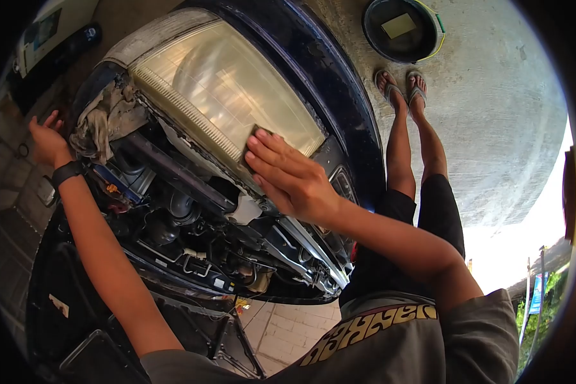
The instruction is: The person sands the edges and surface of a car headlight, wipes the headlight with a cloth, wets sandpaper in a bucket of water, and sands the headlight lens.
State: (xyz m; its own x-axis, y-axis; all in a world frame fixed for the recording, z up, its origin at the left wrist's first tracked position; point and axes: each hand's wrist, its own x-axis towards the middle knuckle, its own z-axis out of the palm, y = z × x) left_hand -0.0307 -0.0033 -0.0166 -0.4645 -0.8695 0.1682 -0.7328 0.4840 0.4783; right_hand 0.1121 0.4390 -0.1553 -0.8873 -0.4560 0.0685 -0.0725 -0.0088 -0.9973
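My right hand lies on the lower right part of a car headlight, its fingers pressing down a small dark piece of what looks like sandpaper. Most of that piece is hidden under the fingers. The headlight lens looks yellowed and hazy, with brighter, wet-looking patches. At the far left, my left hand is raised with its fingers apart and nothing in it, a black band around the wrist. Close beside it, a crumpled dirty rag hangs over the car's edge at the headlight's corner.
Below the headlight lies the exposed engine bay, full of metal parts and hoses. The dark blue bumper curves past the lens. On the concrete floor stands a black bucket with a yellowish rectangular piece in it, near my sandalled feet.
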